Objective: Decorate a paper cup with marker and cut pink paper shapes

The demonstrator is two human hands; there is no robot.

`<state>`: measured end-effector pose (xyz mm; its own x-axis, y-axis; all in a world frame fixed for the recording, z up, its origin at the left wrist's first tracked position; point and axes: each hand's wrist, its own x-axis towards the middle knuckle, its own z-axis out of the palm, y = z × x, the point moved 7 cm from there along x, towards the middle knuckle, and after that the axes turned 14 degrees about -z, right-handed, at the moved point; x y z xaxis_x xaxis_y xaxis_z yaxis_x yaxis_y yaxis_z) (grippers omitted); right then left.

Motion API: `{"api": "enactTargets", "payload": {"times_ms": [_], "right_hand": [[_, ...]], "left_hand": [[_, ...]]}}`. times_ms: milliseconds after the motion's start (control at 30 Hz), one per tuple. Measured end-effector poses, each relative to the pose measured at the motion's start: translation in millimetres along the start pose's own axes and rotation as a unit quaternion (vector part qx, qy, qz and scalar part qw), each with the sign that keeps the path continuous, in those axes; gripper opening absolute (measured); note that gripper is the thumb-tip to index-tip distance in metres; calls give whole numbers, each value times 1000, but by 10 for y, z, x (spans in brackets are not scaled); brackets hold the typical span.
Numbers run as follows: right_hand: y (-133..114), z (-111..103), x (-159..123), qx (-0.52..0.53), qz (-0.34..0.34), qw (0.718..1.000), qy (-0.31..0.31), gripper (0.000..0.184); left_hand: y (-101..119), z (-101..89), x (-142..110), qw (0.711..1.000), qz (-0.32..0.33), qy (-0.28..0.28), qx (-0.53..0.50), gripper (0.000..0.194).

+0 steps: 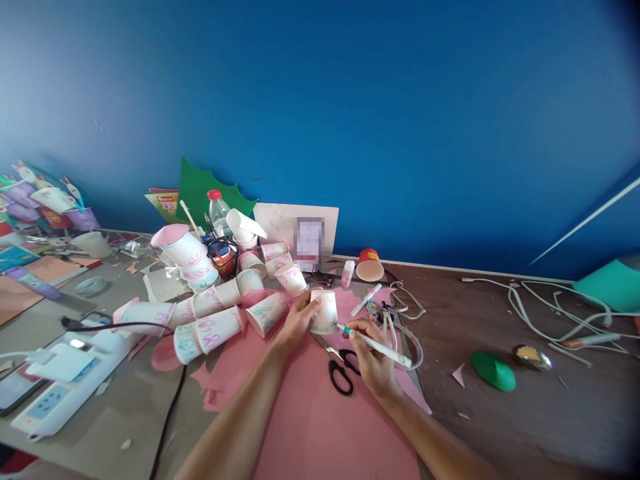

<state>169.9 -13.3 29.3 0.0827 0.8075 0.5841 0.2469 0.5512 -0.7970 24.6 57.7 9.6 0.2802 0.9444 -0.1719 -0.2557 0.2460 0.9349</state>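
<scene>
A white paper cup (pixel 325 308) with drawn markings is gripped at its left side by my left hand (pixel 299 320), its fingers closed round it. My right hand (pixel 374 357) is closed on a white marker pen (pixel 384 348), whose teal tip end points at the cup's lower right side; whether it touches I cannot tell. Below the cup, scissors with black handles (pixel 341 377) lie on a sheet of pink paper (pixel 320 427). Another white pen (pixel 367 300) rests behind my right hand. To the left lie several paper cups with pink and teal drawings (pixel 219 330).
A white power strip (pixel 65 393) and a dark cable (pixel 173 413) are at the left. A red-capped bottle (pixel 219 210) stands behind the cups. Rightward are a red paper cup (pixel 370 265), a green paper cone (pixel 493 371), and white cables (pixel 555 313). The blue wall (pixel 400 133) bounds the back.
</scene>
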Motion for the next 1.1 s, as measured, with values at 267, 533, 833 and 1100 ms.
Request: {"api": "enactTargets", "payload": {"times_ms": [267, 533, 833, 1100], "right_hand": [[50, 12, -28, 5, 28, 1000, -1, 13], [41, 2, -28, 5, 24, 1000, -2, 12], [23, 19, -33, 9, 3, 1000, -16, 15], [23, 31, -23, 22, 22, 999, -23, 16]], "left_hand": [[-16, 4, -3, 1000, -6, -5, -19, 32], [-26, -36, 17, 1000, -8, 18, 4, 34], [-57, -44, 27, 1000, 7, 8, -1, 32], [-51, -60, 34, 1000, -2, 20, 9, 33]]}}
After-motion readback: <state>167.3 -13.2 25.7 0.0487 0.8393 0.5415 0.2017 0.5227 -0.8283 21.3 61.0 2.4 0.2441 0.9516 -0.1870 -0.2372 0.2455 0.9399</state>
